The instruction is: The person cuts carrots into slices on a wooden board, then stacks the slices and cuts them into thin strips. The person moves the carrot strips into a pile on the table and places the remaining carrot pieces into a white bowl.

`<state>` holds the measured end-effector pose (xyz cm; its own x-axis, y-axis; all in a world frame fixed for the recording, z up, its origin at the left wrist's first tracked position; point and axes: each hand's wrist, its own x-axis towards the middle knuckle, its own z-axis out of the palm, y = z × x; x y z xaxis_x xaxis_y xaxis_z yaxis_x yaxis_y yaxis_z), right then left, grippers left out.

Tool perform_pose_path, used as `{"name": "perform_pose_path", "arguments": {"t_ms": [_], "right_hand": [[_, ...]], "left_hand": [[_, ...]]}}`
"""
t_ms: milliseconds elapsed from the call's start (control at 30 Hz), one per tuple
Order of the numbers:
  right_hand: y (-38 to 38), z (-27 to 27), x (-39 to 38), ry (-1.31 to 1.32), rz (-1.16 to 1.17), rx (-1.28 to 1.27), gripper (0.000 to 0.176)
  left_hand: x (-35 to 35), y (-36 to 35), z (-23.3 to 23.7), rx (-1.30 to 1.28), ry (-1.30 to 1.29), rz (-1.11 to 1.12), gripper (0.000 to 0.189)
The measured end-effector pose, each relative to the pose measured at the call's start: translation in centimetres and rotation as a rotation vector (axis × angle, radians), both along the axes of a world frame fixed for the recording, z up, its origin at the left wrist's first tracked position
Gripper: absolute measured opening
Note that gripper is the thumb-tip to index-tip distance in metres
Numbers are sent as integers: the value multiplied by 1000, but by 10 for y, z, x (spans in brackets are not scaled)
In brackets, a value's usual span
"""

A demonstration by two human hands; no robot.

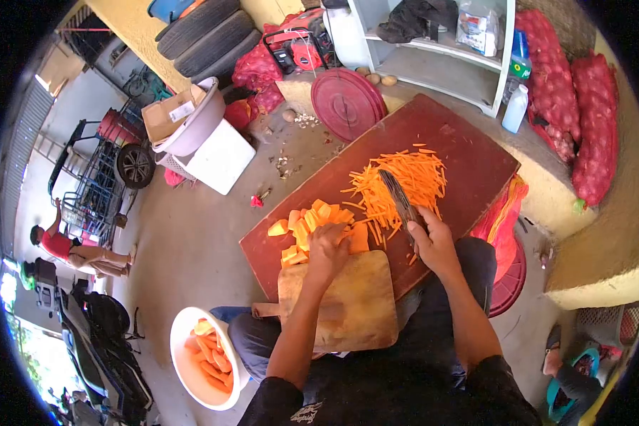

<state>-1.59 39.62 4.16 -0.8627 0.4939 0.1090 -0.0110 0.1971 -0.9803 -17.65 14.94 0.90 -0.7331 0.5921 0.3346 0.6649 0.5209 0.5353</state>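
My right hand [433,240] is wrapped round a knife [399,197] with a dark, stained blade, which lies over a heap of thin orange strips [405,177] on the dark red table [468,156]. At the table's near left part, my left hand [329,248] rests on orange chunks [304,224], fingers bent and partly spread. Whether it grips a piece is hard to see. Below that hand, a wooden cutting board [355,302] with a handle lies across my lap, its far edge by the chunks.
A white bowl [181,355] of peeled orange pieces stands at lower left. Behind the table are a red lid [344,103] and a shelf [433,64]. Red net sacks [593,128] lean at right. A person [67,245] is far left, beside a cart; another person's foot [551,358] shows lower right.
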Motion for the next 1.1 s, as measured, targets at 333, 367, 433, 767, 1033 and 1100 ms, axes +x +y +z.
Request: {"name": "perform_pose_path", "arguments": {"t_ms": [333,367,433,767,1033,1100], "right_hand": [[-4,13,11,21,12,35,49],[-4,15,12,27,16,56,49],[-4,12,12,37,21,106,49],[-7,15,13,5,52,120,48],[-10,11,12,36,75,134,47],[-15,18,15,-3,98,111,48]], "left_hand": [[-1,20,17,-261,51,-198,57],[-4,17,19,-296,48,-200,57],[-7,14,30,-325,-45,-200,57],[-25,2,20,-130,-174,-194,47],[21,-42,55,236,-264,110,48],[49,-60,47,421,-309,145,48]]}}
